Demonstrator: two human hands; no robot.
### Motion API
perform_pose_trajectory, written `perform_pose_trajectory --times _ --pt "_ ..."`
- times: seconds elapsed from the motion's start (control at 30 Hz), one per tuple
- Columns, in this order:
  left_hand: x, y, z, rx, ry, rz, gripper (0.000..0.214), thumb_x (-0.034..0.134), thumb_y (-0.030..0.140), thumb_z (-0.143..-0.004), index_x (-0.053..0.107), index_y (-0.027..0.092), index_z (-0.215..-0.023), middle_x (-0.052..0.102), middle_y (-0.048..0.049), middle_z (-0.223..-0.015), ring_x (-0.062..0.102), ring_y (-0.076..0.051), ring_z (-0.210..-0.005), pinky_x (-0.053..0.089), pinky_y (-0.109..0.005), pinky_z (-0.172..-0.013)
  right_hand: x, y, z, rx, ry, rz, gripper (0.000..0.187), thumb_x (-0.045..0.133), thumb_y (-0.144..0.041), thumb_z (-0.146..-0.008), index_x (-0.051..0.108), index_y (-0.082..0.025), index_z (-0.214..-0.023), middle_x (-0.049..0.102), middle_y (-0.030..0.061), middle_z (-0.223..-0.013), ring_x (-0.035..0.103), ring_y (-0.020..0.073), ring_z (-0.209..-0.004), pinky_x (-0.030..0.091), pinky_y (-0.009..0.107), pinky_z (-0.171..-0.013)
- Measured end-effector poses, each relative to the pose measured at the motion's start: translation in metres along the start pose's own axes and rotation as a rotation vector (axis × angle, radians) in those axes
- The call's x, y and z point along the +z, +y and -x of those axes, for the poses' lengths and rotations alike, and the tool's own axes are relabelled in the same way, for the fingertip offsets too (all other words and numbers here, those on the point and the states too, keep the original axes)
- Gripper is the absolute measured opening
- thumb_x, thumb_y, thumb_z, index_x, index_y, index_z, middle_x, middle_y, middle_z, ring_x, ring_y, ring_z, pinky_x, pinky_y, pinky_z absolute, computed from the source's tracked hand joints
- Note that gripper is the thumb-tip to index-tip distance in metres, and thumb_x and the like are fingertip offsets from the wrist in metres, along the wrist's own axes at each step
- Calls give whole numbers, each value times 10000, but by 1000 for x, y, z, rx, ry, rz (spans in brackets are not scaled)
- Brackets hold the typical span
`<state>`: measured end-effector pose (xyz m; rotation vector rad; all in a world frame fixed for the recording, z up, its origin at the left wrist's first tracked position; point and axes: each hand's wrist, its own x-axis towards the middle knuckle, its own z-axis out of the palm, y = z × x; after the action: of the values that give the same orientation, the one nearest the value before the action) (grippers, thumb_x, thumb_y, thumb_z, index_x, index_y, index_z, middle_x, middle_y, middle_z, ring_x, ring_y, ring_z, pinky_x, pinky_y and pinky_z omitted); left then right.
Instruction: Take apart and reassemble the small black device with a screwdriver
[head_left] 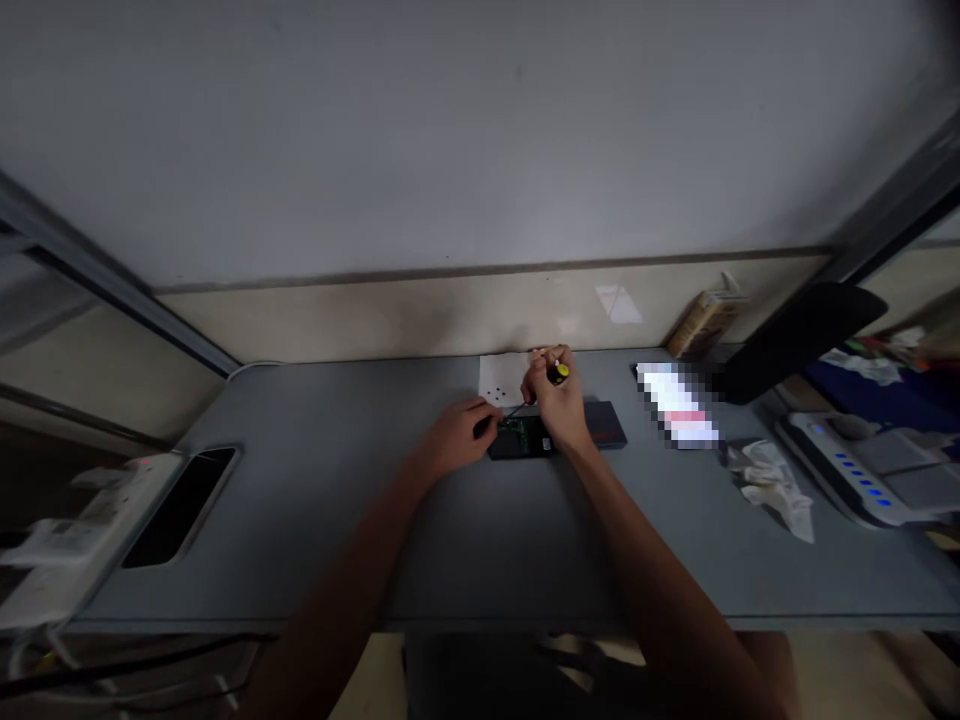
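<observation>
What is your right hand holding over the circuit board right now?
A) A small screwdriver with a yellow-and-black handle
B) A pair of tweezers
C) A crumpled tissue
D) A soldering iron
A. The right hand grips the small screwdriver by its yellow-and-black handle, and the thin shaft runs down toward the green circuit board.
</observation>
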<state>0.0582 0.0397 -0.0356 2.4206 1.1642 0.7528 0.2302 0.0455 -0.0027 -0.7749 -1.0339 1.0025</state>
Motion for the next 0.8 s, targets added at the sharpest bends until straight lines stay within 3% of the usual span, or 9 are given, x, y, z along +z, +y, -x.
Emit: perform_pose_trajectory --times 0.1,0.2,0.3,0.37,0.47,0.6,0.7,0.8 --pt "0 -1 0 -14 -12 4 223 517 188 -950 737 220 -967 752 -38 -965 691 -172 -830 542 -279 -779 2 0 -1 13 -42 -85 541 510 -802 -866 537 -269 -953 471 -74 -620 469 108 -528 404 261 -518" --pt "1 -2 0 0 -5 9 236 502 193 -963 737 215 -970 750 -40 -957 687 -166 -807 541 -280 -782 1 -1 -1 59 -33 -124 510 625 -757 -829 606 -254 -912 519 -47 -682 517 110 -598 424 257 -552" --pt "3 -3 0 40 21 13 231 501 185 -965 731 207 -965 751 -46 -968 695 -174 -851 543 -292 -823 -3 -1 0 85 -13 -118 559 794 -722 -684 506 -246 -749 564 -56 -713 572 105 -617 455 252 -586" --pt "3 -4 0 47 27 5 220 510 178 -959 728 207 -963 751 -45 -959 692 -173 -839 543 -290 -808 -5 -2 1 94 -22 -84 616 808 -726 -657 419 -253 -722 545 -81 -637 559 106 -536 448 259 -553" --pt "3 -4 0 36 26 -21 208 523 169 -948 726 213 -956 746 -37 -934 679 -168 -806 542 -286 -784 -4 -2 1 66 -34 -7 625 757 -770 -681 393 -266 -733 434 -117 -519 478 101 -437 398 259 -495" --pt "2 -4 1 49 17 -32 218 523 160 -944 732 218 -957 741 -35 -926 682 -168 -802 548 -286 -777 0 -4 0 70 -53 -116 605 532 -854 -806 570 -256 -883 478 -72 -576 508 123 -520 417 279 -533" --pt "2 -5 1 71 35 -23 226 522 153 -945 736 214 -983 745 -42 -948 698 -175 -842 561 -300 -829 1 -4 0 98 -41 -168 516 668 -757 -786 586 -252 -850 560 -40 -687 557 126 -612 454 278 -579" --pt "2 -5 2 70 30 -21 243 510 158 -953 741 214 -1008 747 -47 -967 703 -177 -858 568 -306 -844 -2 -3 -1 119 -11 -152 573 803 -709 -671 465 -255 -761 570 -62 -713 566 110 -582 462 266 -570"
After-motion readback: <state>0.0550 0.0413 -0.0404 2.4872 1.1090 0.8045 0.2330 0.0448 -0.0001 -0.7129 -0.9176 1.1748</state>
